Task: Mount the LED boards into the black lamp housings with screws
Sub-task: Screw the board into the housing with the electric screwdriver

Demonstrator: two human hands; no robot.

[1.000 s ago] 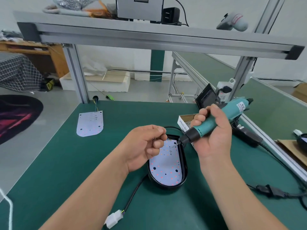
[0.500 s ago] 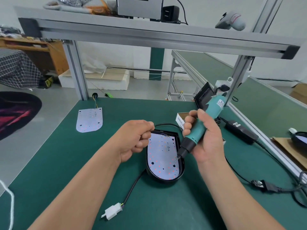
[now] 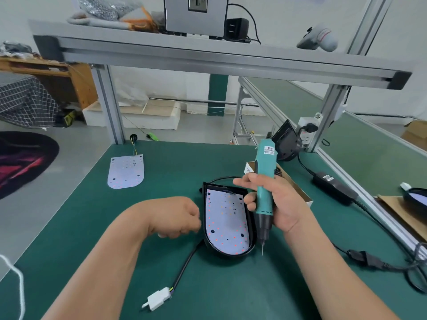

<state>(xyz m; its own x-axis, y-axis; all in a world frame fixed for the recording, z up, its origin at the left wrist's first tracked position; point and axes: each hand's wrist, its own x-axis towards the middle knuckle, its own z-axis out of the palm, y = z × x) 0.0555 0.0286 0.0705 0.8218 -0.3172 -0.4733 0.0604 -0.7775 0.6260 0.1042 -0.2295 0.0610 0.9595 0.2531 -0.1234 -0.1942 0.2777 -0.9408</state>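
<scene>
A black lamp housing (image 3: 252, 229) lies on the green bench with a white LED board (image 3: 226, 224) seated inside it. My right hand (image 3: 280, 204) grips a teal electric screwdriver (image 3: 265, 181) held almost upright. Its bit (image 3: 262, 249) points down just outside the housing's near right rim. My left hand (image 3: 176, 217) rests on the mat just left of the housing, fingers curled into a loose fist; nothing shows in it. A second, loose LED board (image 3: 126, 170) with wires lies at the far left of the bench.
A cardboard screw box (image 3: 300, 192) sits behind my right hand. The housing's black cable ends in a white connector (image 3: 158, 301) near the front. A power adapter (image 3: 332, 185) and cord run along the right; another black housing (image 3: 286, 144) stands at the back.
The screwdriver swung from tilted to upright, its bit moving from the board's far end to the near right rim. My left hand left the bit and dropped to the housing's left side.
</scene>
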